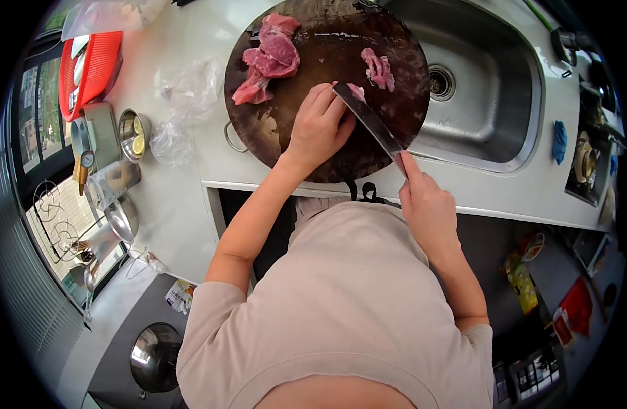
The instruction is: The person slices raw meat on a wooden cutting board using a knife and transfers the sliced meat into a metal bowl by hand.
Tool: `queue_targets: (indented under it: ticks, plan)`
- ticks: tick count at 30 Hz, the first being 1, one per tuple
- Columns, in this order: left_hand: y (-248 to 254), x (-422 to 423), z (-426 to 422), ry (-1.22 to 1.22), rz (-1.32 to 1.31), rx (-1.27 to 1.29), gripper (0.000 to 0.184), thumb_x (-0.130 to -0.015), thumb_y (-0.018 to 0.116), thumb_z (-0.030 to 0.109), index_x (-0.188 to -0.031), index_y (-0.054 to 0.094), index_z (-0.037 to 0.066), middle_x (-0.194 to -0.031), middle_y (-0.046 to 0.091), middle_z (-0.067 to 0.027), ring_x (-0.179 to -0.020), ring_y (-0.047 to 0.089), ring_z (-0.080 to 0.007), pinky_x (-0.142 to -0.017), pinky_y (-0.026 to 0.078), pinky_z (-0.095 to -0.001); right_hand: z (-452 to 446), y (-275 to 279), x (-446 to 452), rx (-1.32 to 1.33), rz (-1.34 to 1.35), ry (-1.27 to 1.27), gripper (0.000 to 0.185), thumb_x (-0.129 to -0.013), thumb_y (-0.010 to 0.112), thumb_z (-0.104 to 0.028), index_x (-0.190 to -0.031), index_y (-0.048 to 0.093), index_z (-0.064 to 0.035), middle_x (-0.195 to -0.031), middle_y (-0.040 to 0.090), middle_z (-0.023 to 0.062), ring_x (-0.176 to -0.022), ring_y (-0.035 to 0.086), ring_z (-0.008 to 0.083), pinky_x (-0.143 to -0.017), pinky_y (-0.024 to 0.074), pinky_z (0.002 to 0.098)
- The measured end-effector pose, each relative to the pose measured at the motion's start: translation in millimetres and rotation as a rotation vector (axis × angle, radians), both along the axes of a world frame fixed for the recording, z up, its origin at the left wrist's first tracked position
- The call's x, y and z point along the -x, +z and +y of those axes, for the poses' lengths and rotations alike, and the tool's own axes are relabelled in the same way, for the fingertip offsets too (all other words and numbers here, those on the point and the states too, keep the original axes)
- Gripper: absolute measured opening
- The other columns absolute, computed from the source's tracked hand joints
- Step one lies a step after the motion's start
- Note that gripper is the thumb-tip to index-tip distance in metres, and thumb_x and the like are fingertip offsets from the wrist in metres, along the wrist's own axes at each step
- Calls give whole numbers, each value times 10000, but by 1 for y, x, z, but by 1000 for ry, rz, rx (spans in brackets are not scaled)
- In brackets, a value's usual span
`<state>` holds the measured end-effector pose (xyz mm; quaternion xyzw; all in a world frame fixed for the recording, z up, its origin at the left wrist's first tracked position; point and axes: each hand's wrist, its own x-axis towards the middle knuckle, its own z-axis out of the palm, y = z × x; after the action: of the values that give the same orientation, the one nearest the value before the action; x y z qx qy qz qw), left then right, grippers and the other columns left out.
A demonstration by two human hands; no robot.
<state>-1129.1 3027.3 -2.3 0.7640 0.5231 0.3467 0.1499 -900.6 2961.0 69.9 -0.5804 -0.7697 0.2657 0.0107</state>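
A round dark wooden chopping board [334, 54] lies on the counter and overlaps the sink's edge. My right hand [428, 208] is closed round the handle of a kitchen knife [373, 124], whose blade slants up and left over the board. My left hand [320, 121] rests there with its fingers curled, holding a small piece of meat [356, 91] beside the blade tip; most of that piece is hidden by fingers and blade. A larger chunk of raw meat [279, 56] sits at the board's upper left. Some cut meat slices [378, 69] lie at the upper right.
To the right is a steel sink [490, 88]. Left of the board are a crumpled plastic bag [180, 109], a steel bowl [135, 135] with lemon slices and a red basket [99, 71]. A blue cloth [559, 142] lies right of the sink.
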Motion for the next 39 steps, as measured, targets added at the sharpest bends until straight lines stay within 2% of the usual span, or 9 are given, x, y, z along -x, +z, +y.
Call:
queue_targets:
  ticks: [2, 5, 14, 23, 26, 29, 33, 36, 39]
  plan:
    - [-1, -2, 1, 7, -5, 9, 408, -708, 735, 10, -1107, 654, 37, -1107, 625, -134, -1056, 578, -363, -885, 496, -420, 1, 2, 1, 20, 19, -4, 556, -861, 612, -113, -1401, 478, -113, -756, 630, 127, -562, 625, 353, -543, 533, 448]
    - [-1, -5, 2, 40, 18, -40, 318, -700, 688, -18, -1011, 623, -22, -1015, 607, -158, -1003, 580, -364, -865, 504, -427, 10, 1, 5, 50, 77, 3, 539, -862, 610, -108, -1384, 478, -88, -789, 650, 153, -600, 644, 368, -560, 540, 454]
    - [-4, -6, 2, 48, 11, -9, 317, -713, 688, -5, -1021, 621, -36, -1044, 612, -168, -1003, 578, -369, -866, 510, -429, 57, -15, 55, 55, 104, 40, 512, -913, 609, -146, -1361, 417, 13, -812, 663, 188, -685, 679, 374, -622, 556, 475]
    - [-7, -5, 1, 57, -33, -12, 330, -706, 697, -25, -1025, 614, -36, -1076, 615, -178, -1023, 579, -366, -877, 504, -426, 8, 6, 8, 220, -34, -51, 471, -915, 589, -128, -1361, 446, -75, -818, 653, 205, -687, 664, 407, -630, 541, 501]
    - [-10, -4, 1, 50, -8, -46, 333, -702, 702, -21, -1022, 612, -32, -1080, 617, -175, -1034, 579, -364, -879, 504, -423, 35, 2, 33, 134, 79, -30, 408, -919, 587, -138, -1304, 474, -64, -800, 660, 200, -680, 672, 408, -620, 549, 506]
    - [-6, -5, -1, 55, 8, -28, 326, -712, 710, -11, -1023, 612, -27, -1079, 618, -170, -1043, 577, -363, -880, 503, -427, 62, -8, 66, 69, 76, -25, 354, -923, 593, -156, -1241, 485, -44, -825, 680, 186, -751, 697, 394, -654, 576, 494]
    - [-6, -1, -3, 33, -18, -35, 314, -732, 720, 5, -1030, 622, -7, -1077, 623, -158, -1047, 580, -359, -890, 496, -425, 39, -14, 33, 8, 92, -7, 408, -922, 581, -136, -1309, 513, -25, -789, 679, 189, -712, 677, 388, -660, 551, 487]
    - [-2, 0, -3, 26, -44, -42, 308, -739, 728, 7, -1032, 633, 3, -1071, 632, -155, -1045, 590, -352, -900, 485, -415, 33, -2, -8, 203, 280, -101, 429, -912, 577, -121, -1326, 538, -15, -777, 665, 207, -709, 655, 391, -657, 521, 484]
    - [-6, 1, -5, 24, -52, -30, 290, -752, 720, -1, -1029, 636, 4, -1081, 634, -156, -1046, 590, -350, -907, 482, -413, 39, 2, -9, 255, 243, -203, 423, -899, 573, -109, -1307, 556, 0, -770, 654, 225, -688, 637, 395, -650, 502, 483]
